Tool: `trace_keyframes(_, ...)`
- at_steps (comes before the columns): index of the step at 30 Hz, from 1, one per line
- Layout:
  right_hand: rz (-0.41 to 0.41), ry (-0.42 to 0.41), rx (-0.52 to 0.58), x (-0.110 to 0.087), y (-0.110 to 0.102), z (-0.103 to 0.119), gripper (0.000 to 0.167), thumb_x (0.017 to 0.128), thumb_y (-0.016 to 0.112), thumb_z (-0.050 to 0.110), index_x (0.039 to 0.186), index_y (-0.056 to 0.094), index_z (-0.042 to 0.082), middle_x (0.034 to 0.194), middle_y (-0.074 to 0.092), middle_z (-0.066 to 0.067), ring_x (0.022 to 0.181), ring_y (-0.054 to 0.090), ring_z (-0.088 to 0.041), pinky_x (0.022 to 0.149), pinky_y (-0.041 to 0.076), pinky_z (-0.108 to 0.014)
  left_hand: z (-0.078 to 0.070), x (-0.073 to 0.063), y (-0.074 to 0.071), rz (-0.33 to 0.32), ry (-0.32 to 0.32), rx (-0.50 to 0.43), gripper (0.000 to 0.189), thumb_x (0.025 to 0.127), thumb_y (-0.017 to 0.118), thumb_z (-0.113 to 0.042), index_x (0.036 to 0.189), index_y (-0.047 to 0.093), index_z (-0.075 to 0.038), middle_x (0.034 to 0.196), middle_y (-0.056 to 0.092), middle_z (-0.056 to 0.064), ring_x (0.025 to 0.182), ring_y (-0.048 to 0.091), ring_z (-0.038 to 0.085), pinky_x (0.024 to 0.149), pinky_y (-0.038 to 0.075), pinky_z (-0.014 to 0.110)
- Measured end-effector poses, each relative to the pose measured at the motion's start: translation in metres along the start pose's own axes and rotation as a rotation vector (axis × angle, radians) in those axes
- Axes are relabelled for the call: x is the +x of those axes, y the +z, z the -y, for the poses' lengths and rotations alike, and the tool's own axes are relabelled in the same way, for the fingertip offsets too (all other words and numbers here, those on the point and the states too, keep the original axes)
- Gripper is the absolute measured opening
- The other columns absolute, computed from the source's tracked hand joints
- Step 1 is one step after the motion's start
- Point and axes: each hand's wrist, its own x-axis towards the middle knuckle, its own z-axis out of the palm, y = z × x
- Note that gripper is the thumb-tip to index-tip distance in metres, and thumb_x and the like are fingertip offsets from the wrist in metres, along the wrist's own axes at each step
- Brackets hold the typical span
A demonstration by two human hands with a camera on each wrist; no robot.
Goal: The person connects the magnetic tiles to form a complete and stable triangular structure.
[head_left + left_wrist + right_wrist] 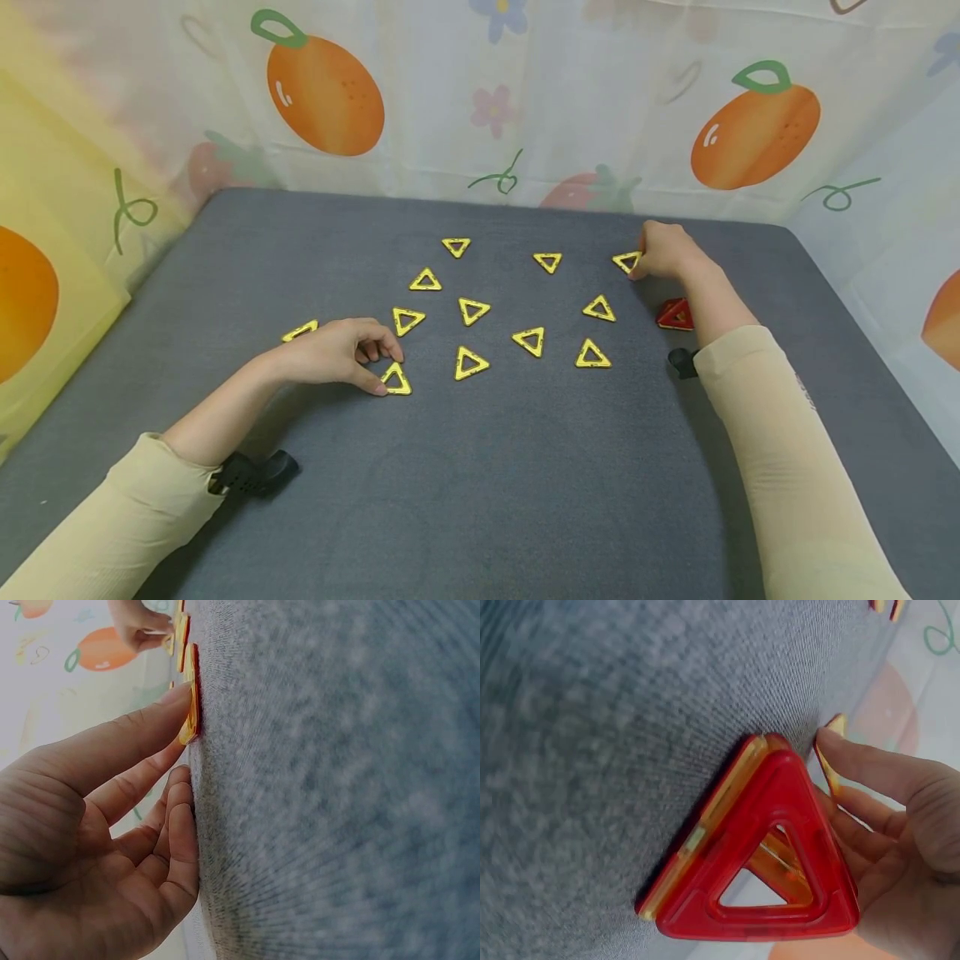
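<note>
At the left of the tile group, my left hand (347,352) pinches a yellow triangular magnetic tile (401,388) between thumb and fingertips. In the left wrist view that tile (193,712) is edge-on, low at the cloth, its underside red. My right hand (667,250), far right, pinches another yellow triangular tile (619,258) at one corner; the right wrist view has this tile (831,769) tilted between thumb and fingers. Below the right wrist stands a small pyramid (673,316) of joined triangular tiles, red on the outside, large in the right wrist view.
Several yellow triangular tiles lie flat and apart across the grey table (480,483), among them one tile (471,363) near the middle and one (300,331) beyond the left wrist. A fruit-patterned curtain (450,92) hangs along the far edge.
</note>
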Motion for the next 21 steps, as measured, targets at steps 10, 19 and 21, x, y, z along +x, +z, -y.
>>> trace_keyframes(10, -0.081, 0.001, 0.075, 0.002, 0.004, 0.0, 0.028, 0.085, 0.073, 0.012, 0.101, 0.056, -0.003, 0.093, 0.066, -0.021, 0.09, 0.062, -0.04, 0.076, 0.049, -0.049, 0.0, 0.0, 0.0, 0.001, 0.006, 0.009, 0.037, 0.078, 0.085, -0.023, 0.111, 0.068, -0.019, 0.106, 0.059, 0.004, 0.1, 0.051, 0.019, 0.088, 0.047, 0.033)
trace_keyframes(19, -0.097, -0.03, 0.304, -0.007, 0.0, 0.005, 0.031, 0.096, 0.059, 0.01, 0.126, 0.064, 0.007, 0.083, 0.066, -0.012, 0.084, 0.072, -0.03, 0.076, 0.061, -0.039, 0.001, 0.001, 0.0, 0.007, 0.004, -0.004, 0.037, 0.078, 0.084, -0.023, 0.111, 0.068, -0.019, 0.106, 0.058, 0.004, 0.1, 0.051, 0.019, 0.089, 0.047, 0.035)
trace_keyframes(21, -0.088, -0.028, 0.373, -0.011, -0.002, 0.008, 0.032, 0.097, 0.059, 0.012, 0.128, 0.064, 0.007, 0.088, 0.064, -0.01, 0.087, 0.073, -0.027, 0.079, 0.061, -0.037, 0.002, 0.001, 0.0, 0.007, 0.004, -0.005, 0.037, 0.078, 0.084, -0.023, 0.111, 0.068, -0.019, 0.107, 0.058, 0.004, 0.1, 0.051, 0.019, 0.089, 0.047, 0.034)
